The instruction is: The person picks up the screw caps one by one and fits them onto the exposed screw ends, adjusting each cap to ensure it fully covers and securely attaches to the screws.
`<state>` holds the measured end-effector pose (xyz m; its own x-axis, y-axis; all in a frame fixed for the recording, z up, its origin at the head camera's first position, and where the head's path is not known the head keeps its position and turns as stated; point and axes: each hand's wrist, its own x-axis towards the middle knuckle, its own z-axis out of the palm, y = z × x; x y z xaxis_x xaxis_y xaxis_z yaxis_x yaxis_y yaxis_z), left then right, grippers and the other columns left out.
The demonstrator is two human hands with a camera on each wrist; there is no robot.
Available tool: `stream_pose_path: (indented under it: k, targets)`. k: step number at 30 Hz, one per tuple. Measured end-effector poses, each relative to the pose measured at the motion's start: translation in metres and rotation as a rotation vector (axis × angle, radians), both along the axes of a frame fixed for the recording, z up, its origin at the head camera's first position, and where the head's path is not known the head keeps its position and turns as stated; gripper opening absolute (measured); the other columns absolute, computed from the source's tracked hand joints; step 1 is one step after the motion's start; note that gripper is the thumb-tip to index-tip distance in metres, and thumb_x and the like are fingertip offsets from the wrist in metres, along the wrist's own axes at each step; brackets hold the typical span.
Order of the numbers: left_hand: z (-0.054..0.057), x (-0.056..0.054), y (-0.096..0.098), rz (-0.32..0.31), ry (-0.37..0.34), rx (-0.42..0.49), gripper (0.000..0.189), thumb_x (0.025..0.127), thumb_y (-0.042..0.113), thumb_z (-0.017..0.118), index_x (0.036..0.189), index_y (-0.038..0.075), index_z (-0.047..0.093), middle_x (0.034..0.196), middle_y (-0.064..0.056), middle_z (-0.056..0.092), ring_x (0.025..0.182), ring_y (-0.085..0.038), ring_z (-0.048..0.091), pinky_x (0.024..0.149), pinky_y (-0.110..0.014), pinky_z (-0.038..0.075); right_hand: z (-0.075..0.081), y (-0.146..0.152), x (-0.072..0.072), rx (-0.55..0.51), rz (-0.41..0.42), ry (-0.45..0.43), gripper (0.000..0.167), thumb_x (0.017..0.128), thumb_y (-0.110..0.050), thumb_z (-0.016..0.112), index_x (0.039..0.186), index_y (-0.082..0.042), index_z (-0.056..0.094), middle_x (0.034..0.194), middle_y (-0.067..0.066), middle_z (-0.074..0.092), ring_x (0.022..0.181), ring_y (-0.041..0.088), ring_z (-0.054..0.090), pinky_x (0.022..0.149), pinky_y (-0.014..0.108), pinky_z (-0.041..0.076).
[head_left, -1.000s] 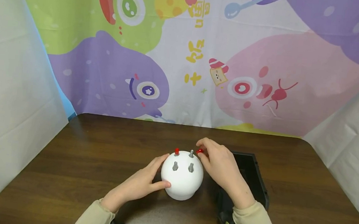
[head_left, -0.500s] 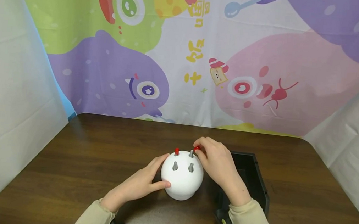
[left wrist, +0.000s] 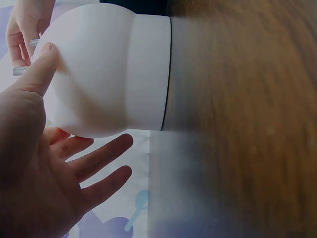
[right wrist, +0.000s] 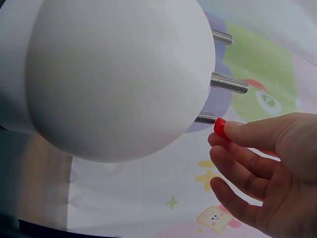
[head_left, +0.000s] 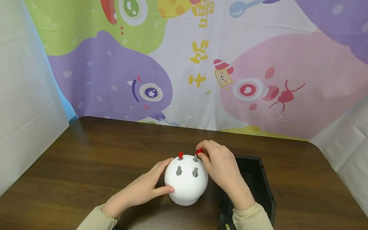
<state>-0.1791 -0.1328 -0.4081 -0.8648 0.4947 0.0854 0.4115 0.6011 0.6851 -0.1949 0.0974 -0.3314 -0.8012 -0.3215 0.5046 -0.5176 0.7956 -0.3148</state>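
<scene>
A white dome (head_left: 186,184) on a short round base stands on the table, with several threaded metal studs (right wrist: 229,83) projecting from its top. One far stud bears a red cap (head_left: 181,155). My left hand (head_left: 141,188) rests against the dome's left side. In the left wrist view its thumb lies along the dome and the lower fingers spread out, nearly straight. My right hand (head_left: 220,165) pinches a second red cap (right wrist: 220,127) between thumb and index finger. This cap is at the tip of the far right stud (right wrist: 205,118); whether it touches the thread I cannot tell.
A black tray (head_left: 263,180) stands right of the dome, partly behind the right forearm. Dark objects lie beside that forearm and below the left sleeve (head_left: 99,221). A printed curtain (head_left: 198,105) hangs along the table's far edge.
My right hand has moved slightly left, bringing the red cap from beside the far right stud to its tip. The left hand stays at the dome.
</scene>
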Motion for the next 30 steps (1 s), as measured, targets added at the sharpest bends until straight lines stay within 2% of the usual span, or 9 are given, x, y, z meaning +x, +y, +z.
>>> stream_pose_path:
  k: [18, 26, 30]
  targets:
    - [-0.0003, -0.0001, -0.0003, 0.002, -0.013, -0.016, 0.083, 0.080, 0.062, 0.053, 0.144, 0.036, 0.008, 0.146, 0.006, 0.023, 0.128, -0.016, 0.038, 0.096, -0.041, 0.040, -0.0016, -0.0039, -0.0009, 0.013, 0.004, -0.045, 0.009, 0.084, -0.013, 0.066, 0.093, -0.015, 0.066, 0.089, -0.001, 0.063, 0.072, 0.015, 0.059, 0.068, 0.034, 0.050]
    - [-0.0002, -0.0001, -0.0002, 0.005, -0.018, -0.017, 0.083, 0.079, 0.062, 0.053, 0.144, 0.036, 0.007, 0.147, 0.006, 0.023, 0.128, -0.016, 0.038, 0.096, -0.042, 0.039, -0.0030, -0.0045, -0.0007, 0.005, 0.012, -0.013, 0.009, 0.083, -0.011, 0.067, 0.091, -0.013, 0.066, 0.088, 0.000, 0.064, 0.072, 0.015, 0.059, 0.068, 0.034, 0.050]
    - [-0.0004, -0.0004, -0.0003, 0.005, -0.020, -0.017, 0.083, 0.079, 0.062, 0.053, 0.144, 0.037, 0.007, 0.146, 0.006, 0.023, 0.128, -0.016, 0.038, 0.096, -0.042, 0.039, -0.0026, -0.0047, -0.0005, 0.009, 0.023, 0.007, 0.009, 0.083, -0.011, 0.067, 0.091, -0.012, 0.067, 0.088, 0.000, 0.064, 0.072, 0.015, 0.059, 0.073, 0.036, 0.049]
